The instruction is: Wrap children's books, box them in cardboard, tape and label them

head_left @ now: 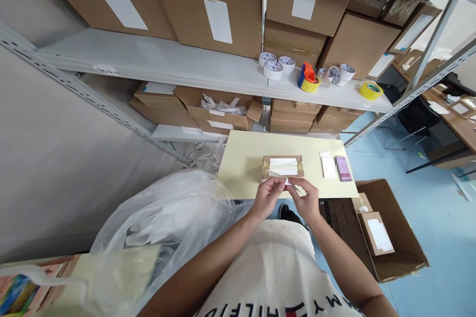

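Observation:
Near the front edge of the pale yellow table (241, 158), my left hand (267, 196) pinches a thin white sheet (277, 175) seen almost edge-on. My right hand (307, 201) has its fingertips closed on the same sheet, close to the left ones. A small white bit shows between the fingers; whether it is a fold or a peeled corner I cannot tell. Just beyond my hands lies a small taped cardboard box (264, 166) with a white label (283, 165) on top. To the right are a white slip of paper (327, 165) and a purple item (342, 168), its surface blurred out.
Tape rolls (273, 70) and an orange tape dispenser (308, 77) sit on the metal shelf (223, 70) ahead. An open carton (405, 237) with smaller boxes stands on the floor at right. Clear plastic bagging (167, 203) bulges at left.

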Available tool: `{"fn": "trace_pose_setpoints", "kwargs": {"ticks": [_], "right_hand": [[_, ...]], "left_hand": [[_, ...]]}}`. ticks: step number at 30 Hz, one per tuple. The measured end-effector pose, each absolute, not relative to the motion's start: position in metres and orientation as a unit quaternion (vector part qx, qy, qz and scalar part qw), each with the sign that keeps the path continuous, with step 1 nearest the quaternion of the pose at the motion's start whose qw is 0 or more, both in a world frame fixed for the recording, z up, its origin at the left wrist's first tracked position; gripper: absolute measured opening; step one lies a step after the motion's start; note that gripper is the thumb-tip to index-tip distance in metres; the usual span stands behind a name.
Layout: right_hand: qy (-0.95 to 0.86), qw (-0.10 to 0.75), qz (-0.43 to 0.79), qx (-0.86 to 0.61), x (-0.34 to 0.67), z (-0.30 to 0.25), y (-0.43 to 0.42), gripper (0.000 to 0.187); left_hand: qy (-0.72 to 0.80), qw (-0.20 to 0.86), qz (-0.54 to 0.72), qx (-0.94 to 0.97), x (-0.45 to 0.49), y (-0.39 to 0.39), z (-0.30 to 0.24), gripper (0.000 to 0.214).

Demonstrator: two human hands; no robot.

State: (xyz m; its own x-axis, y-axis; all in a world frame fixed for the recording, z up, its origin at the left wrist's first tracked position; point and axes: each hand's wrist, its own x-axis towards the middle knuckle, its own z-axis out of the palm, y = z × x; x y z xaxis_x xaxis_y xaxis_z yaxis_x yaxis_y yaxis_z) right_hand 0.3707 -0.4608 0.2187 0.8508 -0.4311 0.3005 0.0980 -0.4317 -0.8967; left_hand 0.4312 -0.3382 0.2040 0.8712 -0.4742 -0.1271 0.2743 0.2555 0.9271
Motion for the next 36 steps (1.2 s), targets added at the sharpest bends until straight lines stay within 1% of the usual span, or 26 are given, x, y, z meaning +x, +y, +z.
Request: {"fn": "trace_pose_setpoints", "kwargs": {"ticks": [4, 9, 15, 18, 22, 26, 30, 33, 36], "right_hand": [[0.102, 0.537, -0.244, -0.801, 0.374, 0.219, -0.463, 0.006], [0.075, 0.577, -0.198, -0.789, 0.383, 0.221, -0.472, 0.006], [0.063, 0.603, -0.122, -0.786, 0.403, 0.224, -0.489, 0.014], [0.059, 0.632, -0.083, -0.769, 0.414, 0.221, -0.499, 0.018], [0.047, 0.682, -0.038, -0.728, 0.430, 0.213, -0.512, 0.022], [0.062, 0.710, -0.032, -0.701, 0.443, 0.203, -0.523, 0.031], [0.101, 0.709, -0.024, -0.698, 0.451, 0.196, -0.533, 0.035], [0.130, 0.707, -0.010, -0.695, 0.455, 0.191, -0.540, 0.036], [0.168, 0.696, -0.042, -0.696, 0.460, 0.188, -0.545, 0.035]], "left_hand": [[-0.107, 0.771, -0.218, 0.589, 0.436, -0.341, 0.201, 0.038], [-0.123, 0.761, -0.196, 0.606, 0.444, -0.347, 0.200, 0.035], [-0.163, 0.708, -0.146, 0.672, 0.454, -0.353, 0.208, 0.030], [-0.184, 0.671, -0.129, 0.706, 0.459, -0.357, 0.213, 0.028], [-0.166, 0.675, -0.140, 0.705, 0.465, -0.367, 0.215, 0.030], [-0.084, 0.705, -0.178, 0.681, 0.471, -0.371, 0.212, 0.031], [0.045, 0.713, -0.183, 0.676, 0.482, -0.356, 0.205, 0.029], [0.148, 0.713, -0.157, 0.668, 0.498, -0.331, 0.202, 0.026], [0.245, 0.722, -0.101, 0.639, 0.518, -0.299, 0.200, 0.025]]}}
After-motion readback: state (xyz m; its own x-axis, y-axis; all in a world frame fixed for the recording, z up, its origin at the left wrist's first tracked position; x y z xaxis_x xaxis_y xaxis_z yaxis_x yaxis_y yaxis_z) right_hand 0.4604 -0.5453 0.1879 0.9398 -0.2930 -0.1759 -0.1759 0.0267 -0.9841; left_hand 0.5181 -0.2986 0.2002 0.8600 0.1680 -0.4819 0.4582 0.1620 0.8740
